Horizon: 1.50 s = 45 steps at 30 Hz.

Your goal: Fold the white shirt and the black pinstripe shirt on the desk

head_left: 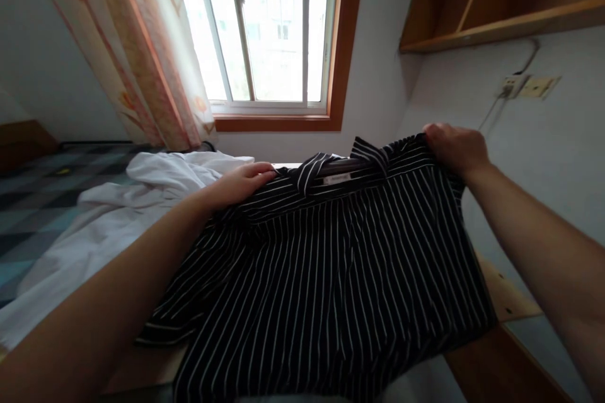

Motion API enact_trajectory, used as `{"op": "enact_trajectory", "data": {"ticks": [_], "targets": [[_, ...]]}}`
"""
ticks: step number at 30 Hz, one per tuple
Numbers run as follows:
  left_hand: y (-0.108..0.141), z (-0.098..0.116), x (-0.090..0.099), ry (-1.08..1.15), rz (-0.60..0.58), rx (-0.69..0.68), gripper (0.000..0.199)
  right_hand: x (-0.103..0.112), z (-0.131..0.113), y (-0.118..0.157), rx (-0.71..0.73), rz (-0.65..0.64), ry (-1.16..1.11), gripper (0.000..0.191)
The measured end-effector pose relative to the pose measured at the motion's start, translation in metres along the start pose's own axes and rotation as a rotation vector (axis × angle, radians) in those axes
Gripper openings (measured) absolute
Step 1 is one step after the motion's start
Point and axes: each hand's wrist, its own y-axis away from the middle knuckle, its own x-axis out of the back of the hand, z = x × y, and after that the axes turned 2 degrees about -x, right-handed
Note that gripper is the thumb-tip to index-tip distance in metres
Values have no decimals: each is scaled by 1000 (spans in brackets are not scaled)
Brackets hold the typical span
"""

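Note:
A black shirt point(331, 277) with thin white stripes hangs spread between my two hands. Its neck opening faces up, with a pale label inside and striped tie-like flaps at either side. My left hand point(241, 184) pinches the upper left edge, fingers closed on the cloth. At the upper right corner, my right hand point(456, 148) is closed around the fabric and held slightly higher than the left. One short sleeve hangs loose below my left forearm. The shirt's lower end runs out of the bottom of the view.
White crumpled cloth point(108, 214) lies on the left over a bed with a checked cover point(28, 220). Ahead are a window point(269, 25) and a flowered curtain point(142, 44). A wooden shelf point(501, 28) and a wall socket point(515, 85) are at the right.

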Motion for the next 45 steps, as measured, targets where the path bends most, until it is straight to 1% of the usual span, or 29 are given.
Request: {"op": "enact_trajectory", "data": {"ticks": [2, 3, 5, 6, 7, 8, 9, 10, 11, 13, 15, 17, 18, 20, 24, 27, 29, 30, 32, 34, 36, 38, 40, 42, 43, 45], "targets": [[12, 20, 11, 121, -19, 14, 44, 9, 10, -14, -30, 53, 22, 44], [17, 30, 14, 160, -8, 23, 46, 12, 9, -20, -57, 76, 9, 45], [21, 42, 20, 160, 24, 49, 48, 14, -6, -29, -88, 83, -27, 45], [20, 43, 23, 127, 33, 63, 48, 12, -18, -31, -80, 62, -33, 43], [17, 40, 25, 76, 30, 76, 48, 10, -32, -31, -55, 13, -29, 42], [11, 33, 27, 12, 18, 87, 46, 5, -45, -29, -4, -74, -31, 39], [5, 22, 30, -63, 5, 100, 45, 0, -58, -26, 81, -150, -46, 36], [-2, 8, 31, -157, -12, 118, 43, -7, -70, -21, 178, -227, -71, 34], [-9, -8, 32, -266, -3, 143, 40, -15, -79, -15, 244, -295, -95, 33], [-22, -40, 31, -456, 5, 191, 35, -29, -91, -1, 294, -375, -149, 33], [-30, -64, 23, -608, 24, 259, 32, -41, -95, 9, 267, -394, -196, 35], [-38, -74, 10, -709, 64, 311, 31, -49, -96, 15, 216, -388, -224, 38], [-42, -74, 3, -738, 93, 330, 32, -52, -96, 15, 182, -381, -228, 38], [-52, -68, -16, -752, 161, 364, 35, -57, -96, 12, 81, -333, -223, 40], [-69, -51, -62, -682, 289, 419, 37, -71, -99, 4, -170, -206, -224, 43], [-68, -53, -98, -638, 336, 448, 39, -83, -111, 6, -254, -240, -209, 40], [-60, -60, -117, -606, 351, 405, 39, -88, -124, 12, -267, -272, -202, 39], [-55, -65, -124, -590, 360, 384, 39, -88, -132, 15, -258, -273, -206, 40], [-46, -72, -131, -569, 380, 340, 37, -83, -148, 21, -195, -254, -225, 42], [-39, -74, -131, -576, 368, 272, 34, -75, -162, 27, -86, -264, -252, 41], [-34, -73, -129, -606, 320, 178, 30, -64, -174, 32, 19, -336, -280, 39], [-29, -70, -128, -625, 273, 113, 27, -56, -182, 38, 78, -450, -312, 39], [-22, -69, -128, -613, 257, 82, 25, -52, -186, 45, 88, -581, -349, 41], [-16, -70, -130, -555, 243, 67, 27, -53, -187, 52, 87, -669, -394, 43], [-13, -72, -130, -507, 229, 62, 29, -55, -188, 56, 82, -683, -419, 44], [-8, -77, -131, -387, 196, 52, 33, -61, -187, 61, 61, -647, -478, 46]]}}
